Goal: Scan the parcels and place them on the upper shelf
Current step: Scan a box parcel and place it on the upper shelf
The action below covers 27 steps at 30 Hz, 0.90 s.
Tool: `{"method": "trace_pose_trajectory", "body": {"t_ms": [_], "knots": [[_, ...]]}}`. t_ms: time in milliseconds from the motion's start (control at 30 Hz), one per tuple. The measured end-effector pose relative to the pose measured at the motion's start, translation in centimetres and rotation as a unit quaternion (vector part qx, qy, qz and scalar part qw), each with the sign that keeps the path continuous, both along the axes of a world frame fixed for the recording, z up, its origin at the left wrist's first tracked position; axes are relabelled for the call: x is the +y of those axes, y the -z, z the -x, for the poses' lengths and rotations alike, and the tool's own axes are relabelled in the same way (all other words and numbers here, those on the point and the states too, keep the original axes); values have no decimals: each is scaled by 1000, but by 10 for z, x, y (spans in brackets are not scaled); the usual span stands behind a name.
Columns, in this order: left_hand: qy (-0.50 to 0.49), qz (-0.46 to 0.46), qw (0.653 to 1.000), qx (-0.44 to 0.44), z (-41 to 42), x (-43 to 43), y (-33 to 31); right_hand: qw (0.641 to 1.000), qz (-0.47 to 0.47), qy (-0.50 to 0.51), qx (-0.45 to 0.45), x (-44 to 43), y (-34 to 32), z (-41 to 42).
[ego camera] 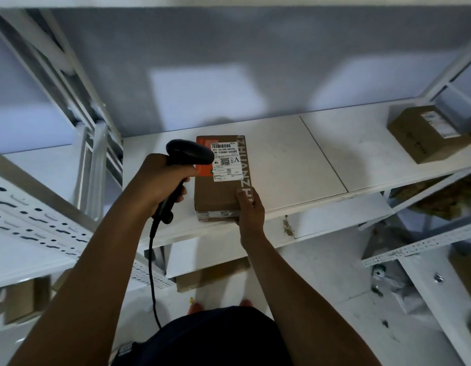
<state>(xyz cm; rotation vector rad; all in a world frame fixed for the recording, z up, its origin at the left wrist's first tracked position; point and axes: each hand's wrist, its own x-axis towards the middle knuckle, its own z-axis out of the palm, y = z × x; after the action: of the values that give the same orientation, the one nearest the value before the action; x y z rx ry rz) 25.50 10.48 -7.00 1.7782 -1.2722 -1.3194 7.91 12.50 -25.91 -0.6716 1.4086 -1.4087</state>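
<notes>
A brown cardboard parcel (pixel 218 192) with a white shipping label (pixel 226 161) lies flat on the white upper shelf (pixel 287 159), near its front edge. My right hand (pixel 250 210) holds the parcel's near right corner, thumb on top. My left hand (pixel 160 180) grips a black corded barcode scanner (pixel 186 151) by its handle. The scanner's head hovers just left of the label and points toward it.
A second brown parcel (pixel 424 133) sits at the far right of the same shelf. White metal shelf uprights (pixel 97 165) stand to the left. Lower shelves hold more cardboard boxes (pixel 210 276). The scanner's cable (pixel 151 260) hangs down by my body.
</notes>
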Motion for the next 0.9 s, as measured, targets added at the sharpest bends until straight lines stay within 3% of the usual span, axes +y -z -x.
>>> {"method": "trace_pose_trajectory", "body": {"t_ms": [533,900], "knots": [[3,15,1000,1,13,1,4,996,-53,-15,75,6,-10,1],[2,14,1000,2,14,-5,16,995,-68,-28,60,11,-20,4]]}}
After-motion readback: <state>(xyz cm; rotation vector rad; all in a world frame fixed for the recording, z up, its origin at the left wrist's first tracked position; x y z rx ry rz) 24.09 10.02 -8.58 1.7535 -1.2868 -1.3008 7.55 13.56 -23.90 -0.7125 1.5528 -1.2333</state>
